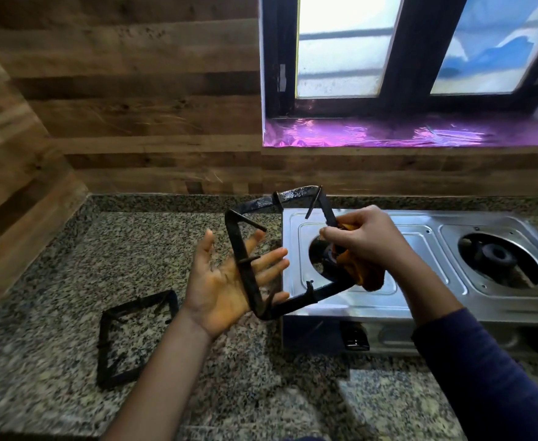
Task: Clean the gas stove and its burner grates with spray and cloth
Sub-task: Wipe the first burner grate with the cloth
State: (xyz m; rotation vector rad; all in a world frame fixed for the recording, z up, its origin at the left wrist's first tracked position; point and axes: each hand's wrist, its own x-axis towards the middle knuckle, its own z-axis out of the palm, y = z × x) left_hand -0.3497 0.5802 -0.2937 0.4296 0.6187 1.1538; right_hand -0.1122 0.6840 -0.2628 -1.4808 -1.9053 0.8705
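The grate (309,301) was held tilted in the air, over the tabletop (134,249) and the left edge of the stove (415,243). The left hand (220,281) lay palm up, its fingers (270,259) straight and released, with the grate's left bar resting across them. The right hand (367,237) had its fingers (336,234) clenched on an orange cloth (364,273), pinching it round the grate's right bar.

The step looked like rubbing that bar clean. To do it well, the cloth should stay wrapped all the way round the bar and slide along its length, working into the corners and round each prong, where grime probably sits. The flat left hand only propped the grate, so curling it round the bar would likely steady the frame against the pull of the rubbing. Turning the grate bar by bar would cover all four sides.

A second grate (102,348) lay flat on the tabletop to the left, apart from the stove. No spray bottle showed. No brand, label or writing could be read anywhere.
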